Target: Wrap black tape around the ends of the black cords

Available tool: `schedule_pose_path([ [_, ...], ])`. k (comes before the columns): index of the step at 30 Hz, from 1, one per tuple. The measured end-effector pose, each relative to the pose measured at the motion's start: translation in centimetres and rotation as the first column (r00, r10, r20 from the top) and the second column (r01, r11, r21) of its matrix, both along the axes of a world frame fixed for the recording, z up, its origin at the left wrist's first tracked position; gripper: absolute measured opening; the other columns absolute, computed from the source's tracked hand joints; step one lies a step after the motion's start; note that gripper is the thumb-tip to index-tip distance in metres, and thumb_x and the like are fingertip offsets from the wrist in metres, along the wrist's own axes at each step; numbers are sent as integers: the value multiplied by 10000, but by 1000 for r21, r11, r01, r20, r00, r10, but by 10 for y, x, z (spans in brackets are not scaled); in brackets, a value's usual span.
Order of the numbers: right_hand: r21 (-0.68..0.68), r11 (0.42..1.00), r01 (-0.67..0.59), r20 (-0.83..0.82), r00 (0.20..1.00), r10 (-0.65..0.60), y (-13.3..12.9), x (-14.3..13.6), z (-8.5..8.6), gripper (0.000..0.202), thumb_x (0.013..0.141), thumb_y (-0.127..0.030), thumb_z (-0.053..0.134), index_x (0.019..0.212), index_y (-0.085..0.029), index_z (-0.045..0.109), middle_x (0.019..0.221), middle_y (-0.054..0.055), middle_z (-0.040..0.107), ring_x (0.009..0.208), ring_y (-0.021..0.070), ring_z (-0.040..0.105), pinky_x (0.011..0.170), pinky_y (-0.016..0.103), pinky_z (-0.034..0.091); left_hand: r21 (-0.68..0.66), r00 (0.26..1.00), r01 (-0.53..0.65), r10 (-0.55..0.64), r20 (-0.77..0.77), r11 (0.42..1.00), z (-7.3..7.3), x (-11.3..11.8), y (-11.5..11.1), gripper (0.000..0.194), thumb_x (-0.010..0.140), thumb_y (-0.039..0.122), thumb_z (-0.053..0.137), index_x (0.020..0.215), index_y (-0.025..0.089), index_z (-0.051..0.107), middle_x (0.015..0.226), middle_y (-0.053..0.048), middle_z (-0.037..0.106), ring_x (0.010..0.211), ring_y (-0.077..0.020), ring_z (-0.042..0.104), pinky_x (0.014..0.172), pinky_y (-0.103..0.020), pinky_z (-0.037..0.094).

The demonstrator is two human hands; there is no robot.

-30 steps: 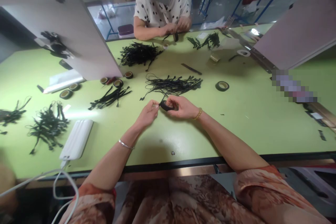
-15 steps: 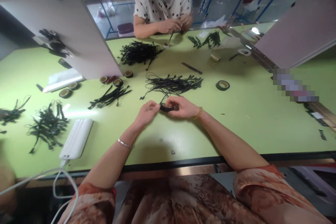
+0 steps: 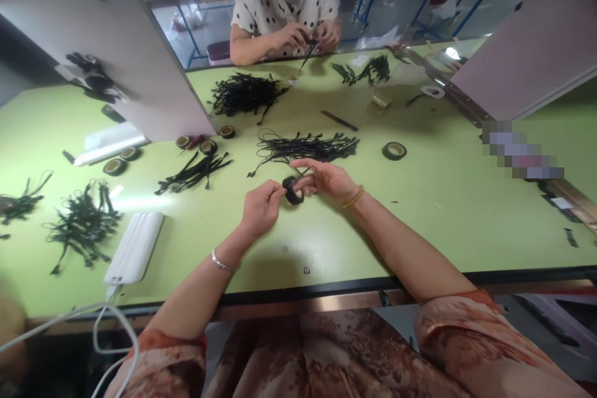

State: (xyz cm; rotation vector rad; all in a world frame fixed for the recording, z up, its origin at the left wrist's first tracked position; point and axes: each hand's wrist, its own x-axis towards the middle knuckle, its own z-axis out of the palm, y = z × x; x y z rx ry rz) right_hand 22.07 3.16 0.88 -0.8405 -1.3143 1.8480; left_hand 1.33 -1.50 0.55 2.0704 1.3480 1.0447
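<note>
My left hand (image 3: 262,206) is closed in a pinch at the left side of a roll of black tape (image 3: 293,191); a thin dark cable end seems to be between its fingertips, too small to be sure. My right hand (image 3: 329,180) holds the roll on its lower fingers, with the index finger stretched out to the left. A thin dark cable (image 3: 303,173) crosses over the roll by the right fingers. Just beyond both hands lies a bundle of black cables (image 3: 312,147) on the green table (image 3: 354,242).
A second tape roll (image 3: 394,150) lies to the right. Cable bundles (image 3: 193,171) and a white power bank (image 3: 135,247) are on the left. Across the table, a person in a dotted shirt (image 3: 284,9) handles a dark strip near a cable pile (image 3: 247,94).
The tape roll has tipped from nearly flat to more upright. My right index finger has stretched out, and my left hand has turned. The other person's hands have lifted slightly.
</note>
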Motion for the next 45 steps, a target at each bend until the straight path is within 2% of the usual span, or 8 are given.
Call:
schedule_pose_path([
  [4,-184,982,-41,31,998,47,0,1,7,679,776,-764,516,996,-147,697,691,68,727,538,159,614,525,275,445,237,950,180,-107,-293,955,-6,1,-4,305,968,337,414,806,171,612,702,-30,642,616,-122,540,577,-249,346],
  [9,-101,993,61,88,995,-52,-10,-13,4,405,574,-324,886,868,-153,666,657,2,698,592,125,623,597,249,484,316,835,276,-64,-546,908,-13,1,-2,397,1008,377,335,795,170,598,663,-40,613,559,-127,512,520,-283,245],
  [21,-16,939,344,-204,918,-340,-21,-25,10,521,559,-269,871,887,-229,469,653,-40,699,574,145,645,610,283,523,209,794,166,-5,-608,964,-9,4,0,372,991,353,346,796,167,602,648,-54,618,557,-147,524,511,-296,184],
  [27,83,928,365,-184,920,-345,-26,-23,16,501,583,-352,836,889,-245,454,660,-54,654,595,139,611,625,286,506,17,897,-15,20,-441,1000,-7,5,3,316,954,353,389,779,187,593,611,-31,591,547,-152,492,543,-281,235],
  [32,346,892,291,-37,954,-297,-29,-20,17,462,649,-409,785,927,-244,455,747,-19,625,682,166,605,683,326,483,-276,994,-99,110,26,956,-9,8,6,385,946,436,403,676,187,519,520,22,456,487,-114,383,529,-257,278],
  [36,728,658,192,161,885,-437,-31,-21,16,315,674,-306,718,887,-233,499,822,10,611,771,190,578,844,403,436,-584,846,131,216,487,801,-6,6,10,409,868,549,528,688,184,488,496,81,294,419,-61,217,429,-224,157],
  [40,917,394,61,197,789,-582,-30,-23,11,211,659,-225,664,831,-225,543,771,14,635,859,234,582,920,452,345,-656,723,315,274,634,686,1,-2,15,419,779,532,666,718,203,415,514,113,245,402,-31,139,408,-206,70],
  [45,905,426,-17,297,741,-602,-27,-24,3,228,672,-249,670,870,-224,559,760,20,673,787,224,566,811,410,359,-541,839,150,182,513,828,-5,-6,19,333,841,460,615,733,194,446,546,85,327,459,-58,252,439,-197,184],
])
